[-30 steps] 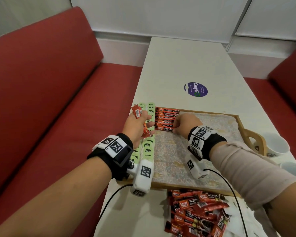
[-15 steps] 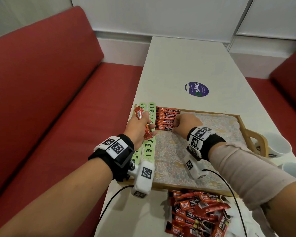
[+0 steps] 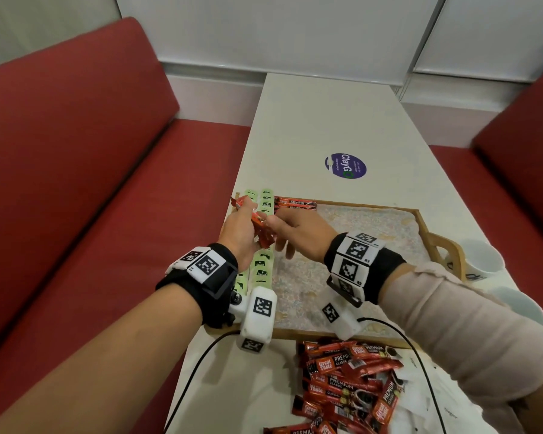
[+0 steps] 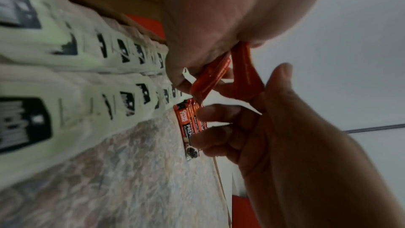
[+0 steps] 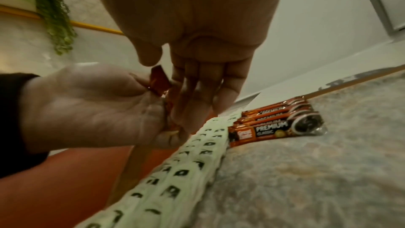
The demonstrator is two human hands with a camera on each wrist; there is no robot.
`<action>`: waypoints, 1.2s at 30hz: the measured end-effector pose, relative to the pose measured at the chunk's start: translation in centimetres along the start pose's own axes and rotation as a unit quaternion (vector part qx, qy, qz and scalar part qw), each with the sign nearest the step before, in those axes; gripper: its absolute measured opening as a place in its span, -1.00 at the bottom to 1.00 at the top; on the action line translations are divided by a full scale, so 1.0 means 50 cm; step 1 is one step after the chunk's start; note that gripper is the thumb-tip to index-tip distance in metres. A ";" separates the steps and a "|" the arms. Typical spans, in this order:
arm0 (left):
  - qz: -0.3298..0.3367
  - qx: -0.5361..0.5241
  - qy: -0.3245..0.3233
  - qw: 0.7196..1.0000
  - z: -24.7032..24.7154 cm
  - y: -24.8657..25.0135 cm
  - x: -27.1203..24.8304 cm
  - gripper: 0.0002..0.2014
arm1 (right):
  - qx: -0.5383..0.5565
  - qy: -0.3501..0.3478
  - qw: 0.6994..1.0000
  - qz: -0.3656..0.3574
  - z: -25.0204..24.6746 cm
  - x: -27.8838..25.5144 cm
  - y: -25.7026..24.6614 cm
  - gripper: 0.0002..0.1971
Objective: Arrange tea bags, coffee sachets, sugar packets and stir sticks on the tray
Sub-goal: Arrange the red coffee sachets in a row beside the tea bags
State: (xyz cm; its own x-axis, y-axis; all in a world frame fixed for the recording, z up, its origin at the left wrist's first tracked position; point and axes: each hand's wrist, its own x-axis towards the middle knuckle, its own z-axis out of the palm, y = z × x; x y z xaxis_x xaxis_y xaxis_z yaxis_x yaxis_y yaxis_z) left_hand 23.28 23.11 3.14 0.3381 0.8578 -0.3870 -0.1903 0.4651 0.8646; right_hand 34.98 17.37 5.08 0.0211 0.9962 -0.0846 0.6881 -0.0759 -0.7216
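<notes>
My left hand (image 3: 246,225) hovers over the tray's left edge and grips a small bundle of red coffee sachets (image 3: 263,236). My right hand (image 3: 275,225) has come up against it, thumb and fingers pinching one sachet (image 4: 247,75) of that bundle. On the wooden tray (image 3: 419,214), two columns of pale green tea bags (image 3: 262,267) run along the left side. A row of red coffee sachets (image 3: 297,203) lies side by side at the far left corner, also seen in the right wrist view (image 5: 276,127). No sugar packets or stir sticks show.
A loose pile of red sachets (image 3: 351,380) lies on the white table in front of the tray. Two white cups (image 3: 483,260) stand off the tray's right handle. A purple sticker (image 3: 345,166) marks the table beyond. Red benches flank both sides.
My right hand has left the sachet row on the tray and moved left to the bundle in my left hand. The left hand has shifted slightly nearer.
</notes>
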 end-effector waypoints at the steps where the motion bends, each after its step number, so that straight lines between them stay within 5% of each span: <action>1: 0.012 -0.001 0.001 1.000 0.002 -0.001 -0.003 -0.68 | 0.016 -0.014 1.000 0.006 0.004 -0.001 -0.005 -0.55; 7: 0.053 0.027 0.012 0.998 0.011 -0.006 -0.016 -0.69 | 0.209 -0.055 0.975 0.055 0.008 -0.008 -0.027 -0.74; 10: 0.061 0.067 -0.001 0.996 0.013 -0.004 -0.020 -0.57 | 0.165 -0.005 0.985 0.054 0.002 -0.006 -0.019 -0.81; 14: 0.092 0.102 -0.003 0.990 0.007 -0.004 -0.016 -0.92 | 0.138 0.077 0.986 0.055 -0.012 -0.001 0.003 -0.88; 17: 0.103 0.103 -0.007 0.989 0.002 -0.009 -0.009 -0.97 | 0.143 0.113 0.981 0.060 -0.022 0.000 0.014 -0.82; 22: 0.109 0.123 -0.034 0.986 -0.001 -0.023 0.006 -0.65 | 0.164 0.113 0.977 0.076 -0.029 0.003 0.026 -0.96; 25: 0.113 0.123 -0.011 0.986 0.002 -0.017 0.005 -0.53 | 0.152 0.134 0.975 0.092 -0.039 0.008 0.041 -0.81; 30: 0.076 0.093 0.036 0.992 0.006 0.001 0.004 -0.61 | 0.069 0.173 0.972 0.142 -0.063 0.022 0.091 -0.89; 36: 0.071 0.070 0.055 0.993 0.007 0.008 0.009 -0.69 | -0.041 0.128 0.974 0.182 -0.058 0.024 0.127 -0.87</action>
State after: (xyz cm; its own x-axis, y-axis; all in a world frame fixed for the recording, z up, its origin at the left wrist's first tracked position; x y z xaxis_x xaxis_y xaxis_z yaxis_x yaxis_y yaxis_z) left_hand 23.66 23.58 3.43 0.2126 0.9351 -0.2836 -0.0953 0.3087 0.9464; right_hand 41.50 18.20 2.39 0.4476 0.8826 -0.1438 0.6559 -0.4334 -0.6181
